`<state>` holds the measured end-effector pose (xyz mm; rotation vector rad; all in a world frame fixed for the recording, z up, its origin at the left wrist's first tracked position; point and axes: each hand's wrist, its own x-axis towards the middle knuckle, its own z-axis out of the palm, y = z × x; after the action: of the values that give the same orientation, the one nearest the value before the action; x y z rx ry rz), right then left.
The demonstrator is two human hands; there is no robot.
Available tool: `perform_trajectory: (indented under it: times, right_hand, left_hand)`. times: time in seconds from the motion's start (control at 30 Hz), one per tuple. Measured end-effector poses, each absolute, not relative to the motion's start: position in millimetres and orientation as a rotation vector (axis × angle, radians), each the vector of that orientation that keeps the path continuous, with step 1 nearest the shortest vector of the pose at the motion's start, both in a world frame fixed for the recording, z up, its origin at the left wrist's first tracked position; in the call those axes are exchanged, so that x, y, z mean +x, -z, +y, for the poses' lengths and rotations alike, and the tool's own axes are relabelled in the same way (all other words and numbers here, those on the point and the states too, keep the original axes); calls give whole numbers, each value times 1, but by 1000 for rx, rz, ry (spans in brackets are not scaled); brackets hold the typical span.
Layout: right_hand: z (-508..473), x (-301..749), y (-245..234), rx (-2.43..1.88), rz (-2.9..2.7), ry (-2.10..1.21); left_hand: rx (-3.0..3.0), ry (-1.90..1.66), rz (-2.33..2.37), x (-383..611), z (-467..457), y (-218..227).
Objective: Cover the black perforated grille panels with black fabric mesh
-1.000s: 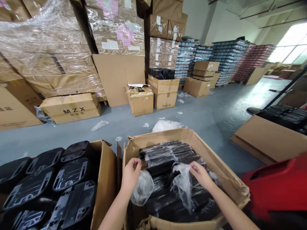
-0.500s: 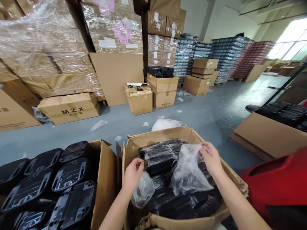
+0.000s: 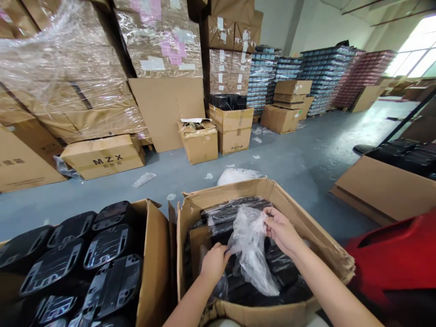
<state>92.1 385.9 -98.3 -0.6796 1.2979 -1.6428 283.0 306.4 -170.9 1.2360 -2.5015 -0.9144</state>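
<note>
An open cardboard box (image 3: pixel 308 231) in front of me holds stacked black parts wrapped in clear film (image 3: pixel 228 211). My right hand (image 3: pixel 279 229) pinches the top of a clear plastic bag (image 3: pixel 250 252) and holds it up over the box. My left hand (image 3: pixel 214 263) is lower down inside the box, fingers curled at the bag's bottom left edge, close to the black parts. What the left fingers grip is partly hidden by the bag.
A second open box (image 3: pixel 153 263) at my left is full of black moulded plastic parts (image 3: pixel 105 247). A red object (image 3: pixel 398 259) lies at the right. Further off are pallets of wrapped cartons (image 3: pixel 68 72), loose cartons (image 3: pixel 105 156) and plastic scraps on the grey floor.
My right hand has lifted the plastic bag and carried it leftward. My left hand has dropped from the box's left wall deeper into the box, and the crumpled film it held is gone from view.
</note>
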Motion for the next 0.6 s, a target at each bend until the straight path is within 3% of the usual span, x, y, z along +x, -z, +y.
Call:
perform_trajectory:
  times: [0.17, 0.43, 0.6]
  right_hand:
    - [398, 65, 101, -916, 1702, 1768]
    - [417, 21, 77, -1326, 2497, 1457]
    - [415, 6, 93, -1338, 2652, 1292]
  left_hand:
    - [1064, 931, -2344, 277, 304, 157]
    - [930, 1189, -2053, 272, 295, 118]
    - [968, 1749, -1519, 271, 298, 109]
